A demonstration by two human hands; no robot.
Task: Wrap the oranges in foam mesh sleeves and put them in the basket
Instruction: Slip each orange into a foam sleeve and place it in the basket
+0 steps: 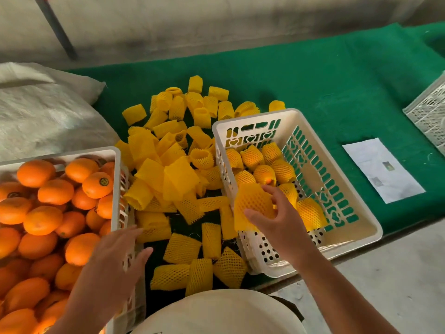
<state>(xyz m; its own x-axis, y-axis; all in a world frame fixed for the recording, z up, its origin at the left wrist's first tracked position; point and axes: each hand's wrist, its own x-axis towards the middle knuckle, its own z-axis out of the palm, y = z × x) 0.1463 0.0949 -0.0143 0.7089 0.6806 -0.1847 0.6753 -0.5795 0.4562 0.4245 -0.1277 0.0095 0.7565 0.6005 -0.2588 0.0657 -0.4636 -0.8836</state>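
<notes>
Oranges, unwrapped, fill the left crate on the green-covered bench, within the left hand's reach; its grip is spread and holds nothing. Loose foam sleeves lie between for either hand. Right hand pinches a sleeved orange over the basket, apparently for placing beside the wrapped fruit.

The counter in front of me is covered in green felt. On it lie a heap of loose yellow foam mesh sleeves, a white basket to their right, a crate of bare oranges to their left, a woven sack behind that, a sheet of paper, and another white crate at the far right edge.
</notes>
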